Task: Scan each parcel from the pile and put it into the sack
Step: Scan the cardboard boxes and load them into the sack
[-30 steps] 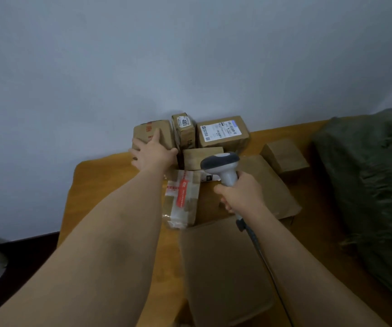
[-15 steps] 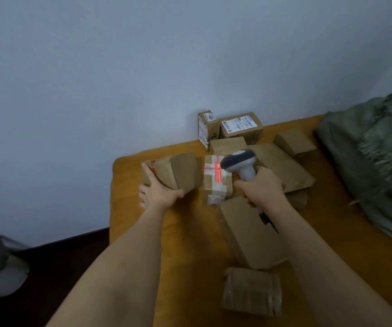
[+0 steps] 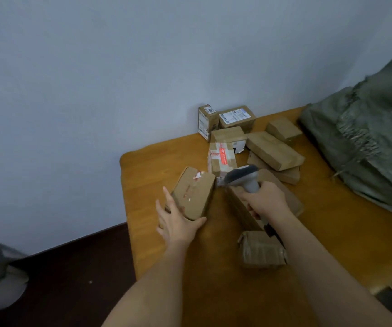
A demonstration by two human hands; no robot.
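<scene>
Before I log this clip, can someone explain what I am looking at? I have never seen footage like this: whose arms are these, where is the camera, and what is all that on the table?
There is no machine here. The picture comes from a wide-angle camera worn on a person's head, looking forward and down, so the two bare arms are that person's own. The left hand holds the near end of a brown cardboard parcel with torn red and white tape, fingers spread around it. The right hand grips a grey handheld barcode scanner, its head turned toward that parcel. On the orange-brown wooden table lies a pile of other brown cardboard parcels, some with white labels, and a small tape-wrapped bundle sits nearer the person. The crumpled grey-green woven sack lies at the right.
</scene>
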